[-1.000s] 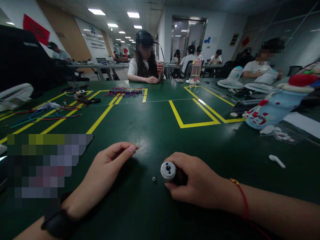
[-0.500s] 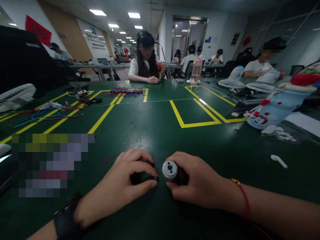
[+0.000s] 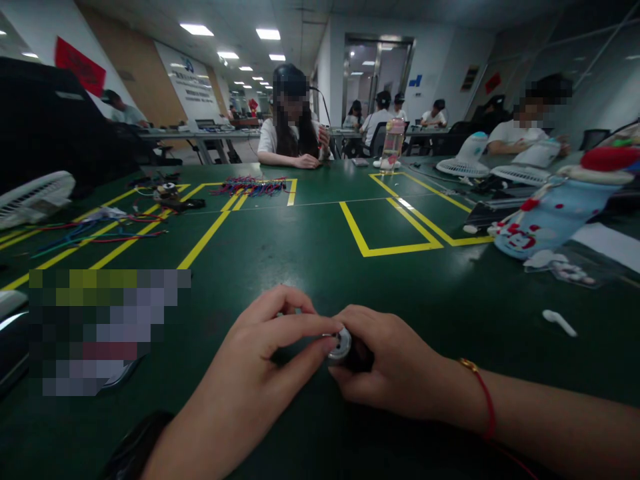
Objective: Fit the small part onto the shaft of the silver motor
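head view, hands (image 3: 320,367) meeting on motor (image 3: 343,345), mid-table (image 3: 310,267)

Small cylinder (image 3: 343,345): shiny metal end cap, dark matt body. Counter (image 3: 320,267): smooth dark green mat, slight sheen, glossy yellow tape lines (image 3: 205,237). At 3 o'clock, white glossy plastic piece (image 3: 559,322).

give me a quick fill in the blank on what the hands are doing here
1. The right hand grips a small metal ____ lying on the green table.
2. The left hand puts its ____ against the silver end of it.
3. A red string circles the ____ wrist.
Missing words: cylinder; fingertips; right
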Action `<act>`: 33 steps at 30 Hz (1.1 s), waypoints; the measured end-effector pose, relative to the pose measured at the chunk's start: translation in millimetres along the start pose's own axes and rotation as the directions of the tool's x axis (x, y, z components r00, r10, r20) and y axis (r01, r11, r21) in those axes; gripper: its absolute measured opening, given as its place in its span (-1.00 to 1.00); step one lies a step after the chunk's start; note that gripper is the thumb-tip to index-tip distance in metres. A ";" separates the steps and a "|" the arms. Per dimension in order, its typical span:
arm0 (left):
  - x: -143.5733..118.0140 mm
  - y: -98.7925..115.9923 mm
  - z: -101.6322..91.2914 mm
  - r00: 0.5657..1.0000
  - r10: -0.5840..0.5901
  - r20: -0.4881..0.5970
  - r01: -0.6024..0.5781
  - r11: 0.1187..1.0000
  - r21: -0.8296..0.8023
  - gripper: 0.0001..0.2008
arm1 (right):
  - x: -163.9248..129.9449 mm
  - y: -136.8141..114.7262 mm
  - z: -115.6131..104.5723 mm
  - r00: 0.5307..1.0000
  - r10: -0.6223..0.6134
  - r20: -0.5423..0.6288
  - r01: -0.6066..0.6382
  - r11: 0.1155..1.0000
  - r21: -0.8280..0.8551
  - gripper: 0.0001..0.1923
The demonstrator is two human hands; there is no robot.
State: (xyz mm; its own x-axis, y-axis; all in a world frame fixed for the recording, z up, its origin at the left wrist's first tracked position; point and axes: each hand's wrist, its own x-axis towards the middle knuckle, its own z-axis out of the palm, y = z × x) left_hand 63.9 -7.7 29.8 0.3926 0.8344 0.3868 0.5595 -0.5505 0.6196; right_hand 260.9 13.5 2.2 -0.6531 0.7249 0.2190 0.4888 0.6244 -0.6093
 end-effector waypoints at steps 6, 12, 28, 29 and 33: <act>-3.8 -0.9 3.0 0.999 -0.044 0.028 0.046 0.996 -0.070 -0.76 | -0.2 0.0 0.4 1.000 -0.009 0.007 0.009 1.000 -0.001 -0.80; -2.9 1.2 2.3 0.990 -0.129 0.060 0.136 0.983 -0.124 -0.82 | -0.6 -0.6 -0.2 1.000 -0.022 0.002 0.022 1.000 0.006 -0.79; -4.1 -66.4 -4.9 0.764 -0.645 -0.024 0.410 0.514 -0.753 -0.87 | -2.1 -0.6 -4.5 1.000 0.025 0.019 -0.025 0.999 0.043 -0.74; -4.5 -65.4 -5.4 0.773 -0.634 -0.027 0.424 0.548 -0.721 -0.86 | -2.2 -0.5 -4.4 1.000 0.024 0.019 -0.025 0.999 0.043 -0.74; -6.3 -50.9 -5.7 0.880 -0.476 0.011 0.428 0.782 -0.452 -0.76 | -2.2 -0.3 -3.4 1.000 0.018 0.013 -0.019 0.999 0.035 -0.75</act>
State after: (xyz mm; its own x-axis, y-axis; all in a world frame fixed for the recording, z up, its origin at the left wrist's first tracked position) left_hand 28.8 15.2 -0.3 0.0870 0.9955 0.0384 0.2755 -0.0611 0.9594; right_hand 264.1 12.8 4.5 -0.6516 0.7323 0.1980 0.4803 0.6003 -0.6395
